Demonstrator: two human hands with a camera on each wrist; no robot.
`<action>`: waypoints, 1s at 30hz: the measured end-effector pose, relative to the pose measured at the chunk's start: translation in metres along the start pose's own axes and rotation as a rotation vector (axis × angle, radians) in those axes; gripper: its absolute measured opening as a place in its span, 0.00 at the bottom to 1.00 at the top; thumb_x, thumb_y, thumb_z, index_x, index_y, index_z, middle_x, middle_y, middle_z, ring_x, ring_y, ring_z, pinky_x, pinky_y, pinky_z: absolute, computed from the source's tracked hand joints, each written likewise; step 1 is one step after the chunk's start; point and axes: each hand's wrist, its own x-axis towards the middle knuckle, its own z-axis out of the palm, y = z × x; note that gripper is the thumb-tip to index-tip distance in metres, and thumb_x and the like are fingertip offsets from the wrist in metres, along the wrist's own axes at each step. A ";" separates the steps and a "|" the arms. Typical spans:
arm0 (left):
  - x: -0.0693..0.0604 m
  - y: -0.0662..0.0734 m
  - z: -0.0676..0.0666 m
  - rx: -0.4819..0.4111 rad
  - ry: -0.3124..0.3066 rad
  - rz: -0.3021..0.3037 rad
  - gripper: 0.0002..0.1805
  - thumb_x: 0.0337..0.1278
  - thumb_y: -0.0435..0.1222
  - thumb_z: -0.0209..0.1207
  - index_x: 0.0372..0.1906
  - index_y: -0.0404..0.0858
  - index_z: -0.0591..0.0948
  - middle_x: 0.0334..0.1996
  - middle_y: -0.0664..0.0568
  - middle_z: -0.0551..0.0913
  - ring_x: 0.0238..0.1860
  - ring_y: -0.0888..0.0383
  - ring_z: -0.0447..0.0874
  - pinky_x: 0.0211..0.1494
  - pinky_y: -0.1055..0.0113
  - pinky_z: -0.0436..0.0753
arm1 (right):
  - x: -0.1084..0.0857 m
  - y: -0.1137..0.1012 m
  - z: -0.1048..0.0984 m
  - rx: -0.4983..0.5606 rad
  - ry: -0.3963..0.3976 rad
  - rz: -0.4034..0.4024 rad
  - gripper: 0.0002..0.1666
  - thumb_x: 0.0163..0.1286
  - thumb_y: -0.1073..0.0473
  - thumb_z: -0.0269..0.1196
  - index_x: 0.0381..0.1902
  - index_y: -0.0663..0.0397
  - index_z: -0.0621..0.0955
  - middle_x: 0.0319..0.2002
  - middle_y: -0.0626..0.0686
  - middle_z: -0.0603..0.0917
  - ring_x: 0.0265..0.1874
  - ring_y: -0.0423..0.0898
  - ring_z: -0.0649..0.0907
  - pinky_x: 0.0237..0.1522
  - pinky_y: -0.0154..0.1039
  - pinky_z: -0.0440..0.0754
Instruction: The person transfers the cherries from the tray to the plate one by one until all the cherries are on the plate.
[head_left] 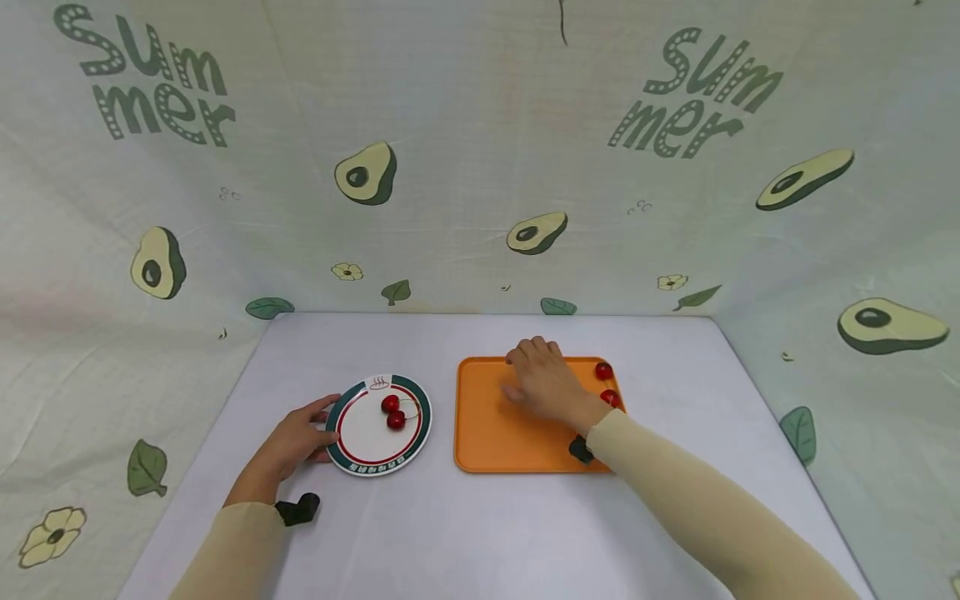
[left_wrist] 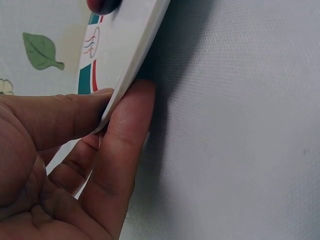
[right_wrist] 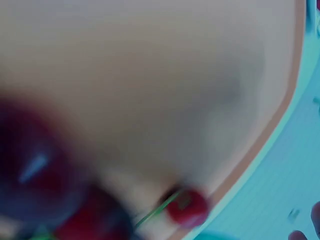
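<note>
Two beige sleeves (head_left: pixel 697 508) reach in from the near side of a white table (head_left: pixel 450 533). On the left, the left hand (head_left: pixel 292 439) pinches the rim of a round plate (head_left: pixel 363 432) between thumb and fingers; two red cherries (head_left: pixel 394 412) lie on the plate. To its right is an orange tray (head_left: pixel 483 429). Over the tray is the right hand (head_left: pixel 545 383), blurred, thumb apart from its fingers; I cannot tell whether they touch the tray. Other cherries (head_left: pixel 603 371) lie towards the tray's far right corner. Beyond hangs a printed cloth (head_left: pixel 457 92).
</note>
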 end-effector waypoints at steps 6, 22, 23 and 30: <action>0.002 -0.004 0.000 0.019 0.007 -0.014 0.44 0.67 0.30 0.65 0.84 0.45 0.60 0.72 0.30 0.63 0.44 0.51 0.81 0.39 0.66 0.84 | -0.029 0.040 -0.005 -0.018 0.025 0.083 0.26 0.70 0.46 0.70 0.53 0.61 0.83 0.47 0.58 0.81 0.48 0.57 0.75 0.52 0.54 0.73; 0.001 0.001 0.001 0.032 0.003 -0.023 0.44 0.68 0.30 0.65 0.84 0.45 0.60 0.72 0.29 0.63 0.49 0.48 0.79 0.40 0.66 0.84 | -0.092 0.076 -0.019 -0.053 -0.035 0.135 0.28 0.70 0.48 0.71 0.59 0.60 0.81 0.54 0.60 0.81 0.55 0.61 0.76 0.60 0.62 0.75; 0.001 0.001 0.001 0.032 0.002 -0.023 0.44 0.68 0.30 0.65 0.84 0.44 0.60 0.72 0.29 0.63 0.49 0.48 0.79 0.40 0.66 0.84 | -0.096 0.075 -0.020 -0.050 -0.037 0.132 0.28 0.70 0.47 0.71 0.59 0.59 0.81 0.55 0.60 0.81 0.55 0.61 0.76 0.61 0.62 0.75; 0.002 0.000 0.000 0.029 -0.008 -0.034 0.44 0.68 0.30 0.65 0.84 0.44 0.59 0.73 0.29 0.62 0.50 0.47 0.79 0.40 0.66 0.84 | -0.126 0.069 -0.023 -0.043 -0.014 0.045 0.25 0.67 0.48 0.72 0.56 0.56 0.83 0.53 0.58 0.80 0.55 0.59 0.76 0.61 0.62 0.74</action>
